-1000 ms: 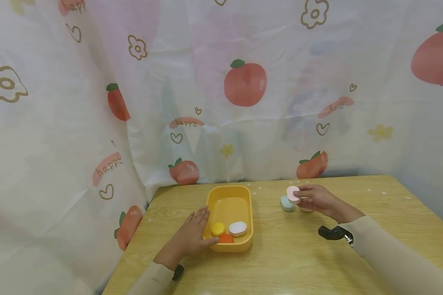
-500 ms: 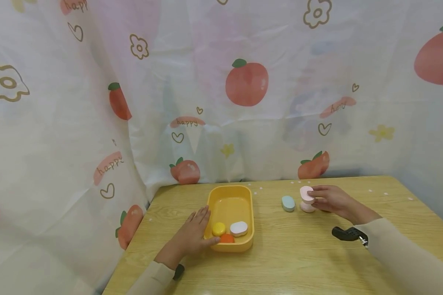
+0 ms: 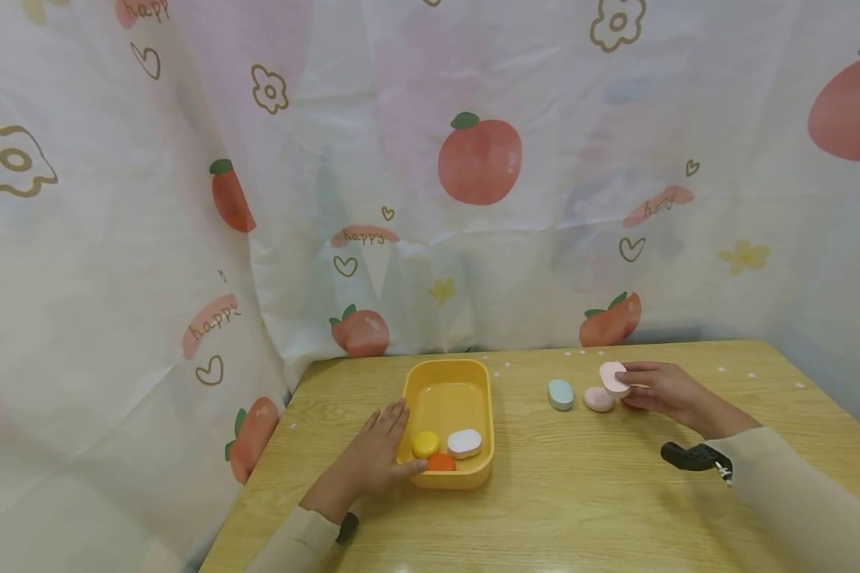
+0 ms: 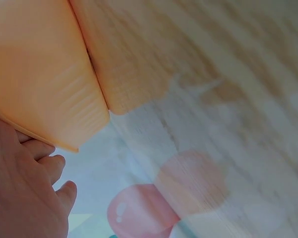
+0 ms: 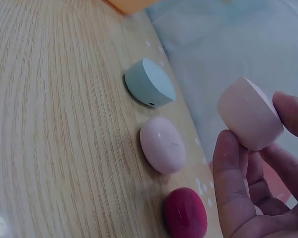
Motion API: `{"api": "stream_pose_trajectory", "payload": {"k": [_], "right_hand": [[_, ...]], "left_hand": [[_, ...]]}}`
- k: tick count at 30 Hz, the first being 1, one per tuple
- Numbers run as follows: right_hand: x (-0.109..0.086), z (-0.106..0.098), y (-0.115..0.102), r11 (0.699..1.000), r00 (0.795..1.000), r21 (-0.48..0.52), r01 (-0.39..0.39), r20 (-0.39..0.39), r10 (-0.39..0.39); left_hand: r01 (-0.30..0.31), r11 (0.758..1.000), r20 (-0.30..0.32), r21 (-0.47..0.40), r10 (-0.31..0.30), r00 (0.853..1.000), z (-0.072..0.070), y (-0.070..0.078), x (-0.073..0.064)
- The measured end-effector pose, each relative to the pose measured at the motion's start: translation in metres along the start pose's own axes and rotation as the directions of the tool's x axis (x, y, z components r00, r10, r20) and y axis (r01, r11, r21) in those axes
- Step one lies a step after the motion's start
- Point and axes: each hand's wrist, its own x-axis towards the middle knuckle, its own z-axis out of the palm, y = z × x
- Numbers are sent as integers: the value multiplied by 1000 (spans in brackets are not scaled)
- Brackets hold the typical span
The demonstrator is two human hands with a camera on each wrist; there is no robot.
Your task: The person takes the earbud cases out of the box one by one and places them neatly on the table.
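Note:
My right hand (image 3: 677, 395) pinches a pale pink oval block (image 3: 613, 380) between thumb and fingers, raised over the table. Under and beside it lies a glossy pink rounded piece (image 3: 598, 399), with a light green oval block (image 3: 560, 395) to its left. A magenta rounded piece (image 5: 186, 213) shows in the right wrist view, mostly hidden by the hand in the head view. My left hand (image 3: 373, 461) rests with extended fingers along the left rim of a yellow tray (image 3: 490, 422). Inside the tray are a yellow round piece (image 3: 426, 445), a white oval block (image 3: 464, 443) and an orange piece (image 3: 441, 462).
The wooden table (image 3: 545, 517) carries all of this. Behind and to the left hangs a white curtain (image 3: 545, 159) printed with fruit, meeting the table's back edge. Small pale petal-like spots dot the far part of the tabletop.
My right hand has moved right with the pale pink block, from over the green block to past the glossy pink piece, which now shows. The left hand stays on the tray.

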Motion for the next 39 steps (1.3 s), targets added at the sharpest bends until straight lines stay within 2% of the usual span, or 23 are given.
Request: {"api": "stream_pose_trajectory", "payload": {"k": [10,20,39], "right_hand": [[-3,-14,0,999,1000,49,-3,-15,4],[-12,-27,0,999,1000,-38,1,-12,-2],[-15,-63,6,993,994,-111,-47,-107,35]], "left_hand": [[-8,1000,-15,1,8,1000,-4,2,-1],[-4,1000,-9,-13,4,1000,-1,0,-2],[1,1000,6,-7,-1,1000,-2,2,-1]]}}
